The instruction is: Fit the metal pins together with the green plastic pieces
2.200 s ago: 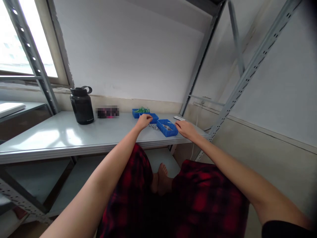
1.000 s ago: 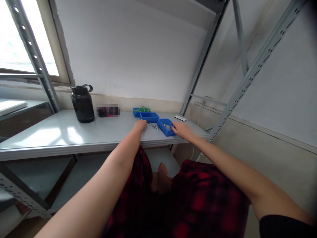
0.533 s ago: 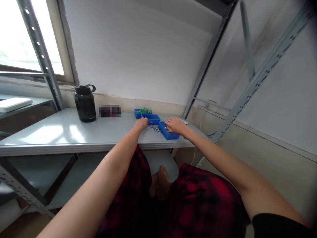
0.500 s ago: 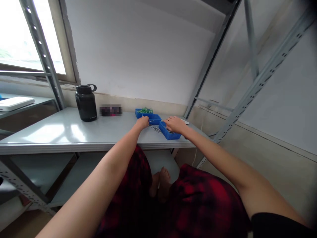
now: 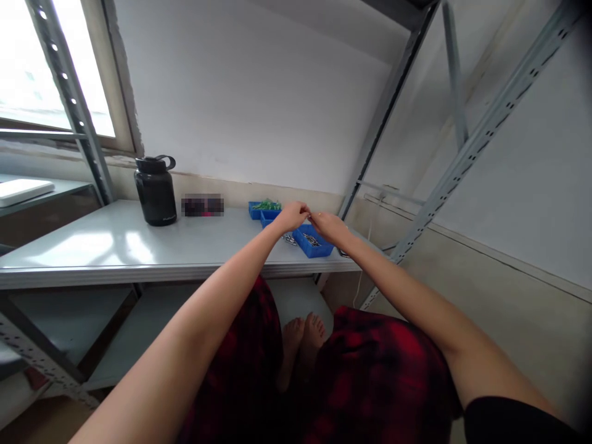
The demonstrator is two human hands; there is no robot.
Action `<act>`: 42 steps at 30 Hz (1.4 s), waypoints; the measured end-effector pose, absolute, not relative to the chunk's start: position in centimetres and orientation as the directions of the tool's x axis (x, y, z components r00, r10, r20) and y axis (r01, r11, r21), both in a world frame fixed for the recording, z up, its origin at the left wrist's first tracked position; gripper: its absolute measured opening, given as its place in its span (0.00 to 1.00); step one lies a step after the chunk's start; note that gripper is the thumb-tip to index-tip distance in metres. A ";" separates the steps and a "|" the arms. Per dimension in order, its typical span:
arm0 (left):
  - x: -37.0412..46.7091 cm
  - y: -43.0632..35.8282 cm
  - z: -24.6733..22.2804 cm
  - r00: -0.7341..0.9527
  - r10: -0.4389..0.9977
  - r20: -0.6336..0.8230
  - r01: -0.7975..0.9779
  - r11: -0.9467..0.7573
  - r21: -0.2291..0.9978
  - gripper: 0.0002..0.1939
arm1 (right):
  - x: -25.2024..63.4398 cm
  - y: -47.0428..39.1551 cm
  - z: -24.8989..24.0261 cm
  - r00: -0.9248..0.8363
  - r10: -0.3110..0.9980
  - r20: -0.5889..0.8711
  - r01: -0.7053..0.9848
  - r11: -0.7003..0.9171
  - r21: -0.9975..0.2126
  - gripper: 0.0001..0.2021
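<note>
Left hand [image 5: 293,217] now meets the right hand [image 5: 329,227] by the blue tray [image 5: 319,251], no longer apart. Both look curled, can't tell how closed or on what; metal bits [image 5: 311,240] sit in that tray.

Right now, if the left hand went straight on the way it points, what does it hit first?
Most likely the right hand. The left hand points at it and their fingertips all but meet; whether they already touch is unclear from this view.

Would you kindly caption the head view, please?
Left hand and right hand close together near a blue tray of metal pieces.
</note>
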State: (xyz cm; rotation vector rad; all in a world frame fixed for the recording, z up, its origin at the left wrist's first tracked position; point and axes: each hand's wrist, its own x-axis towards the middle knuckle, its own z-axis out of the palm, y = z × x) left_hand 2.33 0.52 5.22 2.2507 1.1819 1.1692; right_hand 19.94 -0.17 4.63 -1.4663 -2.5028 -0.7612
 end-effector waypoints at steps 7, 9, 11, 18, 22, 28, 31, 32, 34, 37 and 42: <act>4.8 -0.6 5.5 0.163 0.900 0.404 -0.005 -0.409 0.913 0.10 | 21.1 -1.0 6.7 -0.392 0.830 0.396 0.918 0.328 0.222 0.18; 4.9 -0.4 5.3 0.147 0.900 0.411 -0.063 -0.406 0.912 0.07 | 20.6 -0.5 7.0 -0.402 0.831 0.384 0.915 0.375 0.146 0.19; 4.8 -0.2 5.0 0.091 0.909 0.407 -0.096 -0.399 0.912 0.05 | 19.8 -0.1 7.2 -0.413 0.828 0.379 0.903 0.428 0.050 0.22; 3.8 0.7 3.6 -0.015 0.928 0.372 -0.200 -0.367 0.909 0.05 | 17.1 -0.1 6.9 -0.402 0.813 0.421 0.868 0.484 -0.107 0.26; 3.2 1.3 3.3 0.012 0.904 0.427 -0.225 -0.413 0.882 0.04 | 15.9 -0.5 6.2 -0.421 0.808 0.412 0.874 0.483 -0.055 0.22; -0.1 1.9 2.7 0.006 0.939 0.344 -0.075 -0.343 0.936 0.02 | 13.6 -2.0 6.1 -0.276 0.869 0.410 0.951 0.310 -0.017 0.22; -1.7 2.0 2.4 0.048 0.912 0.407 0.084 -0.410 0.908 0.04 | 13.5 -2.1 5.9 -0.332 0.851 0.407 0.936 0.351 0.031 0.23; -2.1 2.0 2.3 0.071 0.899 0.432 0.113 -0.438 0.892 0.04 | 13.6 -1.9 5.8 -0.376 0.841 0.388 0.920 0.387 0.052 0.22; -2.5 2.0 2.2 0.124 0.883 0.453 0.165 -0.469 0.868 0.04 | 13.9 -1.6 5.5 -0.447 0.825 0.345 0.891 0.444 0.092 0.19; -2.5 1.9 2.1 0.173 0.878 0.446 0.213 -0.475 0.854 0.05 | 14.4 -1.2 5.1 -0.480 0.818 0.318 0.877 0.451 0.164 0.17; -2.4 1.7 2.1 0.160 0.884 0.439 0.184 -0.463 0.867 0.06 | 14.9 -1.2 4.9 -0.443 0.839 0.316 0.894 0.387 0.226 0.16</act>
